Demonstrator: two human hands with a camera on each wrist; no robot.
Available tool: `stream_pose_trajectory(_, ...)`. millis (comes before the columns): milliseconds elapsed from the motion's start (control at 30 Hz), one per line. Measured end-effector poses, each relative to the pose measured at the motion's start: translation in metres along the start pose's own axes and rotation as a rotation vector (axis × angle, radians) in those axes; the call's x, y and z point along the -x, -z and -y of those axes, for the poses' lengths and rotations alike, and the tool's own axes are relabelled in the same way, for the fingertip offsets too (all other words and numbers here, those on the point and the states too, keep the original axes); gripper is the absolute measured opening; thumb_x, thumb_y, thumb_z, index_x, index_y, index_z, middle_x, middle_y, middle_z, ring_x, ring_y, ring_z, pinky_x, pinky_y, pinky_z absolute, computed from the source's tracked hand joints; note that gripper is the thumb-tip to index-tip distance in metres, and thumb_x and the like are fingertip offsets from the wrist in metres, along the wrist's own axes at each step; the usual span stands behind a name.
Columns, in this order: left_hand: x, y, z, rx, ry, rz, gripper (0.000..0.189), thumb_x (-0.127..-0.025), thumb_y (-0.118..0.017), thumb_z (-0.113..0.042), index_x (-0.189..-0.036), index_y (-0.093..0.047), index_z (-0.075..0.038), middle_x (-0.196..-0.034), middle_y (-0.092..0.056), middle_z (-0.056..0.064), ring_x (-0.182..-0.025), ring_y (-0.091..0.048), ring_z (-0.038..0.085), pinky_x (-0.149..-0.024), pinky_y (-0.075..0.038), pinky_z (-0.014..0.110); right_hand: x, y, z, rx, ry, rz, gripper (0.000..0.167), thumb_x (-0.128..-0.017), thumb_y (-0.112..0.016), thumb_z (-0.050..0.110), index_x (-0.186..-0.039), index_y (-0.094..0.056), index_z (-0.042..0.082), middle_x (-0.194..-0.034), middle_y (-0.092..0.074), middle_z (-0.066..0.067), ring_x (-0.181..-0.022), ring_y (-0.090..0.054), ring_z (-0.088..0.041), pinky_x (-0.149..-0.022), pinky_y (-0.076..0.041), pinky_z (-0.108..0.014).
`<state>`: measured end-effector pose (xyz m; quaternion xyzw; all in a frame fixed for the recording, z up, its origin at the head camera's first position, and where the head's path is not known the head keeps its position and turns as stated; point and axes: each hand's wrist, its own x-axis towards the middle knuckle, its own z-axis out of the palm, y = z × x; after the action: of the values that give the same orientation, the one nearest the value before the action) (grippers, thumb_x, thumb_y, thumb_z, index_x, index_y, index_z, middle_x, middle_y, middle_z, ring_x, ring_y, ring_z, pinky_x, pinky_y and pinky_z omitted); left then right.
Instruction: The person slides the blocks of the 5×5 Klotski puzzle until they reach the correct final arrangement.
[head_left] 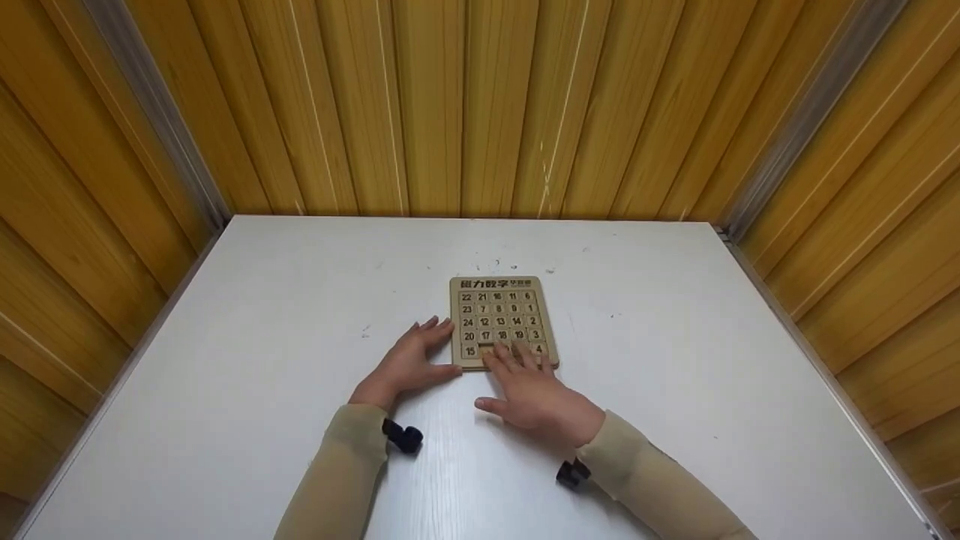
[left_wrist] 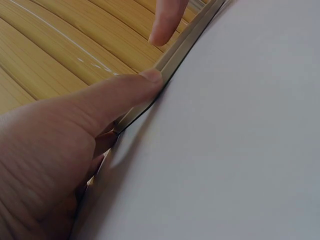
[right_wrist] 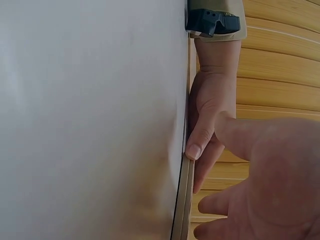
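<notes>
A wooden number sliding puzzle (head_left: 500, 309) lies flat on the white table in the head view, its numbered tiles in rows under a printed heading. My left hand (head_left: 409, 361) holds its near left corner, fingers along the left side and thumb (left_wrist: 145, 82) against the near edge. Over the bottom row, my right hand (head_left: 536, 394) has its fingers extended onto the tiles, thumb held out apart. Beside the 15 tile (head_left: 470, 351) a gap shows; my fingers hide part of that row, while the 4 tile (head_left: 538, 349) shows at its right end.
The white table (head_left: 645, 315) stretches around the puzzle, with small dark marks beyond its far edge. Yellow wood-look panels (head_left: 435, 112) stand behind and at both sides. Small black devices, one at the left wrist (head_left: 403, 436) and one at the right (head_left: 573, 474), sit by the sleeves.
</notes>
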<state>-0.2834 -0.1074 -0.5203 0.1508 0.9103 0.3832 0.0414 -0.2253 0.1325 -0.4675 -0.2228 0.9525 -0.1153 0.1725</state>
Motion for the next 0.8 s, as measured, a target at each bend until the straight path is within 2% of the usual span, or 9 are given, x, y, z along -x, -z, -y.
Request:
stream_pose_trajectory(367, 0.001, -0.001, 0.0, 0.019, -0.019, -0.001, 0.086, -0.083, -0.086, -0.036, -0.155, -0.045, -0.015, -0.165, -0.04, 0.005, -0.158, -0.024, 0.039, -0.13, -0.017, 0.059, -0.019, -0.001, 0.012, 0.0, 0.0, 0.009, 0.084, -0.101, -0.044, 0.067, -0.167, -0.016, 0.024, -0.175, 0.008, -0.007, -0.161, 0.008, -0.039, -0.126, -0.001, -0.073)
stream_pose_trajectory(533, 0.002, 0.0, -0.001, 0.018, -0.004, 0.002, 0.086, -0.082, -0.086, -0.036, -0.156, -0.044, -0.018, -0.166, -0.037, 0.006, -0.158, -0.021, 0.043, -0.13, -0.016, 0.061, -0.02, 0.0, 0.007, 0.015, -0.006, 0.004, 0.081, -0.101, -0.045, 0.067, -0.166, -0.019, 0.026, -0.175, 0.006, -0.008, -0.161, 0.007, -0.039, -0.125, -0.002, -0.073)
stream_pose_trajectory(800, 0.001, 0.001, 0.002, 0.006, -0.017, 0.006, 0.085, -0.083, -0.085, -0.037, -0.156, -0.045, -0.017, -0.165, -0.04, 0.003, -0.158, -0.024, 0.037, -0.13, -0.019, 0.058, -0.015, 0.003, -0.005, -0.012, -0.033, 0.012, 0.08, -0.101, -0.046, 0.065, -0.166, -0.019, 0.029, -0.175, 0.006, -0.007, -0.161, 0.008, -0.038, -0.126, 0.003, -0.072)
